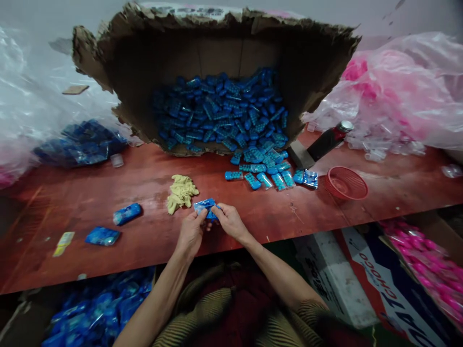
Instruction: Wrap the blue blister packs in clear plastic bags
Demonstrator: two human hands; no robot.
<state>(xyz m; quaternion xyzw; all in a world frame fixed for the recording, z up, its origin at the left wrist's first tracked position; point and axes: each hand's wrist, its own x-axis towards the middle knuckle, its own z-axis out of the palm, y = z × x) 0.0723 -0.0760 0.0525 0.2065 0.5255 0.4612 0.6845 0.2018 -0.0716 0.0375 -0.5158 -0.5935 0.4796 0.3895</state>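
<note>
Packing workshop, by look of it. Long red-brown worktable, torn carton on its side, small blue packs spilling out in bulk. Big clear plastic bags both ends, loose clear cups by right one. Below table edge: printed box, heaped pink packs, blue packets.
</note>
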